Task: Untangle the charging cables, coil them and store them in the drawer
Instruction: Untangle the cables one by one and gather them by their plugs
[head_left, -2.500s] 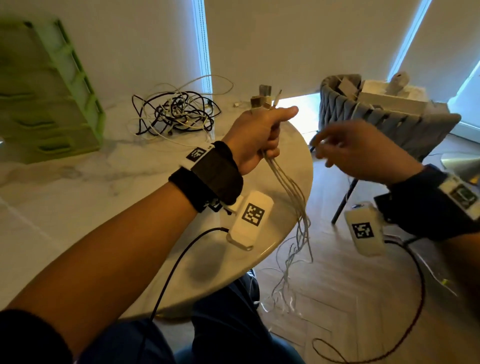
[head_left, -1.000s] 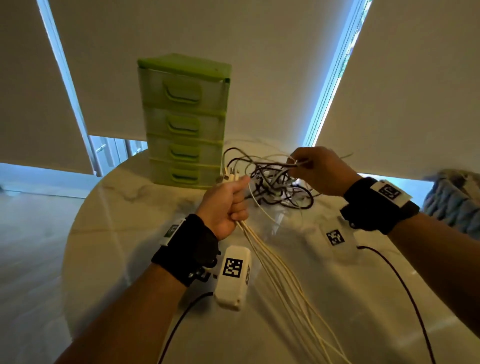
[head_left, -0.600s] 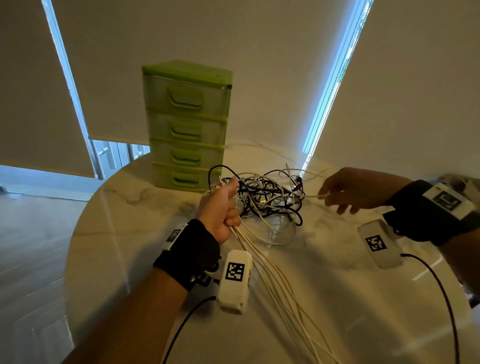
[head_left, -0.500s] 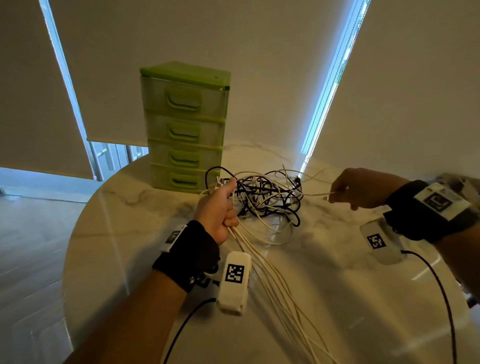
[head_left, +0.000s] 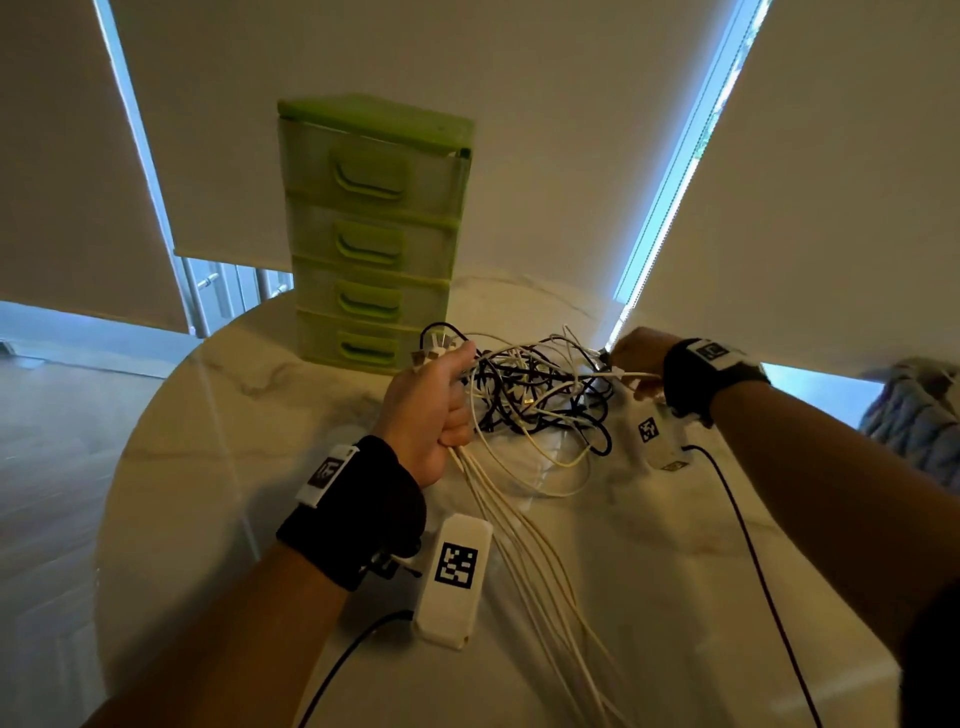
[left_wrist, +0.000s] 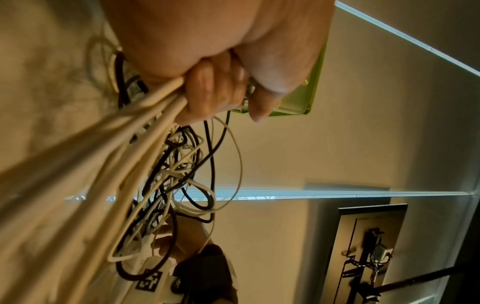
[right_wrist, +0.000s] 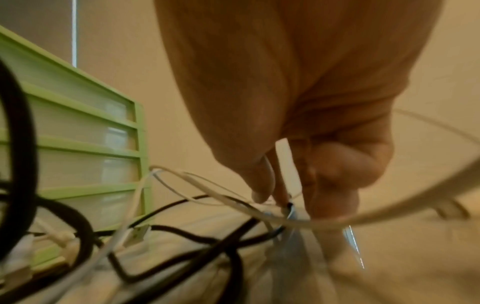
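Observation:
My left hand (head_left: 441, 400) grips a bundle of white cables (head_left: 524, 561) above the table, plugs poking out above the fist; the strands trail toward me off the near edge. In the left wrist view the fingers (left_wrist: 207, 90) curl round this bundle (left_wrist: 124, 127). A tangle of black and white cables (head_left: 535, 395) lies just right of that hand. My right hand (head_left: 626, 358) is at the tangle's right edge, thumb and finger pinching a thin cable end (right_wrist: 288, 206). The green drawer unit (head_left: 371, 234) stands behind the tangle, its drawers closed.
The round marble table (head_left: 208, 467) drops off at its left and near edges. A grey woven seat (head_left: 914, 410) sits past the right edge. Closed blinds hang behind the table. Black leads from the wrist cameras (head_left: 748, 545) lie on the tabletop.
My right hand, which had drawn a white cable out to the right, has come back to the tangle's right edge and pinches there. The left hand keeps its bundle, nearly still.

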